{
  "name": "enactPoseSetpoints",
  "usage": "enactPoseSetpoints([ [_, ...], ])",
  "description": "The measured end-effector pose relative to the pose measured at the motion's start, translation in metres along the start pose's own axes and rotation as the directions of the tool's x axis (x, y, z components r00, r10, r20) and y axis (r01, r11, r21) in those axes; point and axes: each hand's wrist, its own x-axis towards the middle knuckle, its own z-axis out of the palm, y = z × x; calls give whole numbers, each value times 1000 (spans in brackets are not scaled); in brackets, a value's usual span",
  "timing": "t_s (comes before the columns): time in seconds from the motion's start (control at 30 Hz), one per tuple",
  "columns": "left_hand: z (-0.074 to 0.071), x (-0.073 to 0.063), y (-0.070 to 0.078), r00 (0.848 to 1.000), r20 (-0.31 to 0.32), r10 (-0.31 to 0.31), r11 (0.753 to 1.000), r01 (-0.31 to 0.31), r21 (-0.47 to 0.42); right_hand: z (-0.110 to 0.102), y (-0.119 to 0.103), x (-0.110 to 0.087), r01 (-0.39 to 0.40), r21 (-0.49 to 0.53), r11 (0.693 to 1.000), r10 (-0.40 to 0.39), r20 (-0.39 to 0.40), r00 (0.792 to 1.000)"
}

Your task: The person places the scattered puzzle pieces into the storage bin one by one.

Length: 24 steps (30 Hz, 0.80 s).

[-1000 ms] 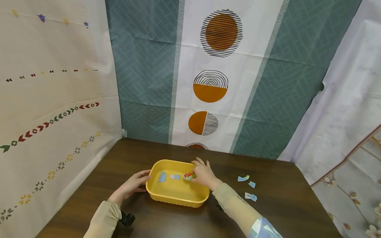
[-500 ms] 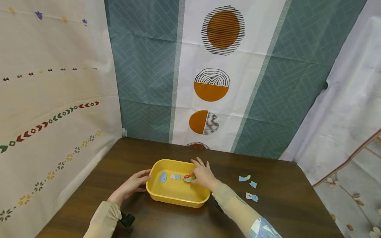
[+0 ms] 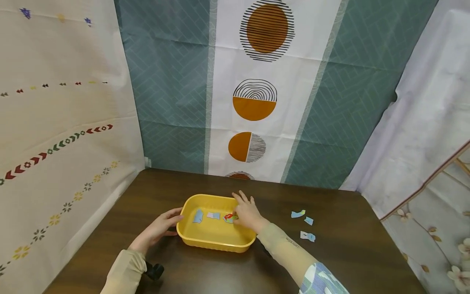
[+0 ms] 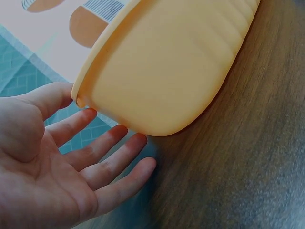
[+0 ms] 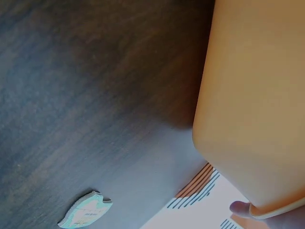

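So, far left you've got the left cloth (image 3: 66, 122) hanging beside the tabletop (image 3: 198, 277), its bottom edge by the wood.

Next, your left hand (image 3: 158, 229), with a black camera (image 3: 154, 271) at the wrist. Thumb's over the tray rim, other fingers spread and fairly straight along the outside of the end wall. Light grip on the tray, nothing else in it. Reads to me as steadying: that end is braced while your other hand works at the opposite one.

Tray (image 3: 211, 235) sits flat on the tabletop between your hands, long side toward you, so both reach it easily. Inside, in a loose row: blue piece (image 3: 198, 216), pink-and-blue piece (image 3: 213, 215), red piece (image 3: 228, 217). They're apart and flat, probably so each one can be seen.

Your right hand (image 3: 247, 213) comes over the tray's right end, fingertips down at the red piece, other fingers lifted and spread, likely to keep them out of the way. Pinching or just touching? Can't tell; the hand covers the contact, and the right wrist view doesn't show it.

Right of the tray, three more on the wood: blue-green piece (image 3: 298, 214), small piece (image 3: 309, 220), white-and-blue piece (image 3: 307, 236). Near one another, none touching; looks like a side group within right-hand reach.

Far right, the right cloth (image 3: 422, 130) hangs past them.
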Motion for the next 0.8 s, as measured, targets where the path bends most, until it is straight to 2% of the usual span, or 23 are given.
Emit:
enactPoseSetpoints([
  [0.33,-1,-1,3,1000,11,11,1000,-11,3,-3,-2,1,-9,-26,1000,9,5,1000],
  [0.8,1,-1,2,1000,22,3,1000,-3,3,-2,1,2,-42,25,999,41,55,998],
])
